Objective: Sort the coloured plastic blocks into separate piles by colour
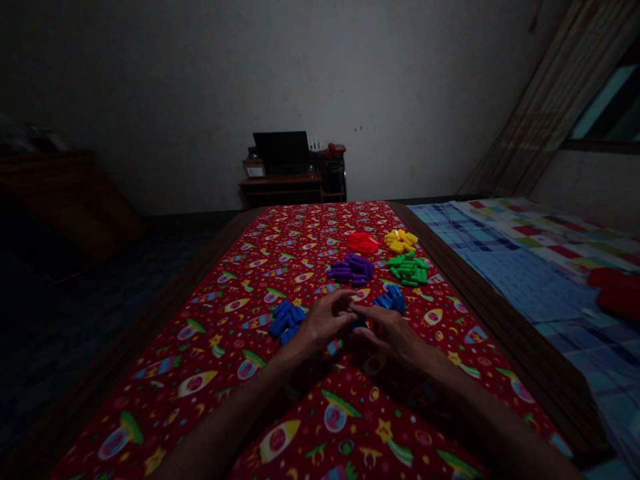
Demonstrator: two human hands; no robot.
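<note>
Blue piece [359, 322] partly hidden just beside fingers [367, 311] of right hand [394, 329], farther from left hand [323, 320]; long axis too obscured to tell. Right fingers loosely bent, left fingers [345, 293] curved, slightly parted; cannot tell whether gripping anything.

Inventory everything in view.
cloth: 1, red, on brown table
yellow pile: 1, yellow, cloth's right
green pile: 1, green, before yellow
purple pile: 1, purple, left of green
red pile: 1, red, behind purple
blue piles: 2, blue, mid-cloth
blue bit: count unclear, blue, at right hand
monitor: 1, black, on desk
desk: 1, brown, background
curtain: 1, pale, right
bedding: several, multicoloured, right
cabinet: 1, brown, left
left hand, right hand: 2, bare, over cloth
</note>
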